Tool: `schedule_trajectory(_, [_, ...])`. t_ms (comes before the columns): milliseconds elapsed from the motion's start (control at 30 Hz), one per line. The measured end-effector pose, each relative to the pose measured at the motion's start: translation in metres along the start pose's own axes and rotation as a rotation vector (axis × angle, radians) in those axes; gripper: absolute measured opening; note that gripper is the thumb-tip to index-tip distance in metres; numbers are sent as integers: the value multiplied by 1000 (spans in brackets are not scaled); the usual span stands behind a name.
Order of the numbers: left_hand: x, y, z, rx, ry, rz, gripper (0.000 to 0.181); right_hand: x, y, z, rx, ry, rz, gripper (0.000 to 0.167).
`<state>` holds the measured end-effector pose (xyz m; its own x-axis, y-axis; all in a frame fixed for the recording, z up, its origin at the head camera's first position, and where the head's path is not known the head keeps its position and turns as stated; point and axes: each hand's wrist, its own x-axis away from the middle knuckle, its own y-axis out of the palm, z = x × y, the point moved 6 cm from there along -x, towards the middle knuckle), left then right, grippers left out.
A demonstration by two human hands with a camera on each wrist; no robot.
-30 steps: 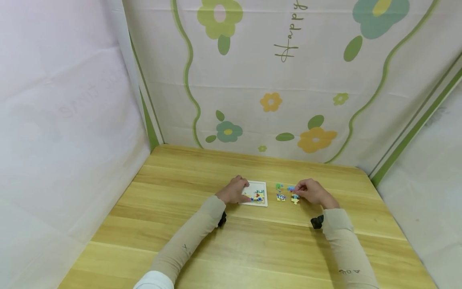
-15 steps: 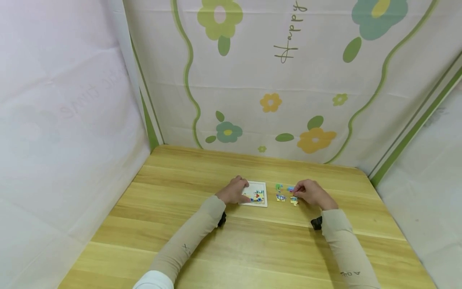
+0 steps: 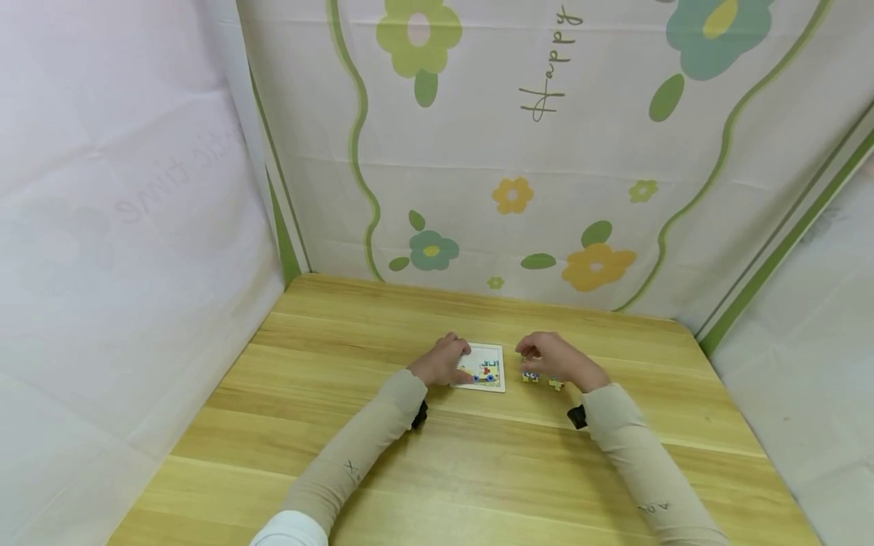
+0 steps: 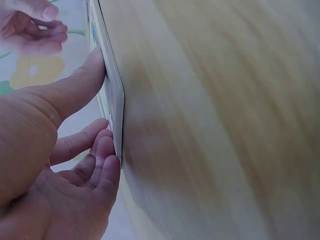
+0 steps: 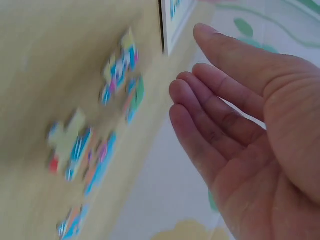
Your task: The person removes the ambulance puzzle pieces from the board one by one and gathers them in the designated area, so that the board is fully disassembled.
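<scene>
A white-framed puzzle board with a partly filled picture lies flat on the table. My left hand grips its left side; in the left wrist view the thumb lies on the board and the other fingers touch its edge. Right of the board, my right hand hovers over loose puzzle pieces, hiding some of them. The right wrist view shows that hand empty, with thumb and fingers apart, beside several scattered pieces and near a corner of the board.
The wooden table extends in front of both arms. Behind it hangs a white cloth printed with flowers, and pale cloth walls stand at the left and right.
My right hand has moved left from the right-hand pieces, over the left ones near the board, and its fingers have spread. The left hand has stayed on the board.
</scene>
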<state>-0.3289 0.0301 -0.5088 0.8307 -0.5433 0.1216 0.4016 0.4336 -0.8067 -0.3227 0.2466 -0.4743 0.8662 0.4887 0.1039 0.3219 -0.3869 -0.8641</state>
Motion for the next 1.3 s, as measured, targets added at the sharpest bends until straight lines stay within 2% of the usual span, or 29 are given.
schedule_trajectory(233, [0, -1, 0, -10, 1, 7, 59, -23, 23, -23, 33, -83, -27, 35])
schedule_trajectory(367, [-1, -1, 0, -26, 7, 5, 59, -29, 31, -27, 96, -118, -23, 30])
schedule_trajectory(567, [-2, -2, 2, -53, 4, -7, 59, -31, 36, -26, 158, -85, -3, 27])
schedule_trajectory(733, [-6, -4, 8, -123, 20, -14, 57, -31, 36, -28, 139, -58, 7, 24])
schedule_trajectory(867, [-12, 1, 12, -150, 54, 2, 54, -30, 36, -32, 115, -51, 11, 21])
schedule_trajectory(1100, [-22, 9, 14, -97, 91, 16, 53, -32, 36, -34, 136, -77, 50, 22])
schedule_trajectory(1300, [-26, 13, 15, -76, 99, 13, 54, -31, 38, -32, 128, -38, 60, 23])
